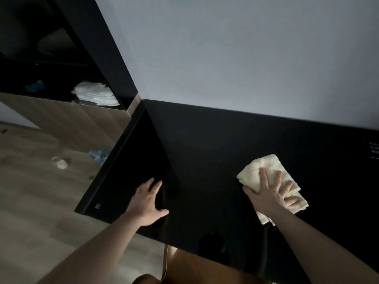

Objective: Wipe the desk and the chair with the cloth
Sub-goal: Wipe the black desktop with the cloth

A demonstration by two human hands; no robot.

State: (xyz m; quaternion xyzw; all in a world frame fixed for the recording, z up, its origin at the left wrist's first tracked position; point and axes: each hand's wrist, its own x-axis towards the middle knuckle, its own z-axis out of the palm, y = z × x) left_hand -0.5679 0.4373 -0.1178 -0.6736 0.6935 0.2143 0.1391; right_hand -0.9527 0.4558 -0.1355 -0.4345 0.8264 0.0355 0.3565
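Pressing the cloth (268, 177) flat, the right hand (270, 195) risks bunching it; the left hand (148, 203) rests spread on the tabletop (205, 160).

The cloth (270, 185) is laid on the right part of the desk (205, 150), under the right hand (272, 193); the left hand (148, 201) is placed flat near the desk's left end. A chair (196, 267) is seen below the near edge (partly hidden), and bottles (98, 155) on the floor (41, 197) to the left
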